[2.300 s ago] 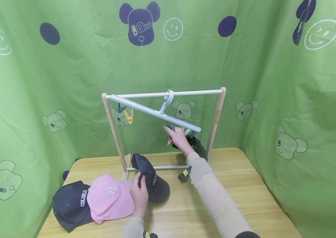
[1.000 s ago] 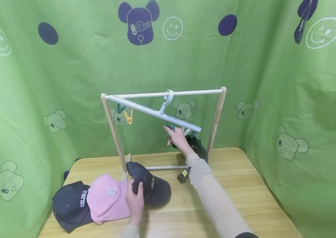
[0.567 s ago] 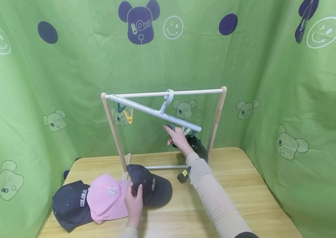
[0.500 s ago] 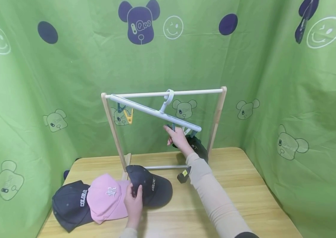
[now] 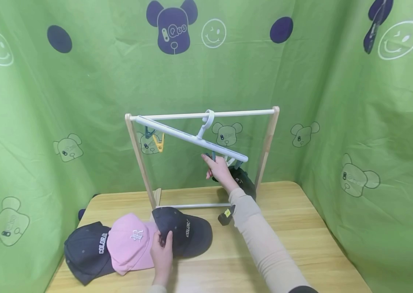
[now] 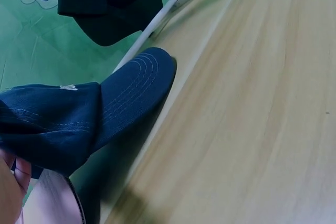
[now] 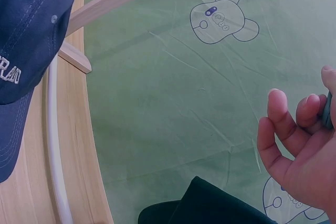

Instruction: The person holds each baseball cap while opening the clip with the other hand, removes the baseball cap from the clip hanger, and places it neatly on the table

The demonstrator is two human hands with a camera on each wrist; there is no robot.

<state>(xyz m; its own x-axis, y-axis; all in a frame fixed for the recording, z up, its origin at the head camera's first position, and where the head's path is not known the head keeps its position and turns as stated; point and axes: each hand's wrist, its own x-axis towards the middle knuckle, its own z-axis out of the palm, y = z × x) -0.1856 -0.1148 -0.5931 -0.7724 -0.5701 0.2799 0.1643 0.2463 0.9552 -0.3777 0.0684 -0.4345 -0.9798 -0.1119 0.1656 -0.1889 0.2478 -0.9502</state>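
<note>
Toward six o'clock from the hanger, the left hand pinches a navy cap; toward five, the right hand pinches a clip; tugging could unhook the (plainly tilted) hanger

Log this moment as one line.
left hand: holds navy cap; right hand: pinches teal clip; hanger: tilted on rack; black cap: below lower end; pink cap: beside left hand

Curtained booth; green cloth; table

White-lettered navy cap, pink cap, green bear-print curtain
</note>
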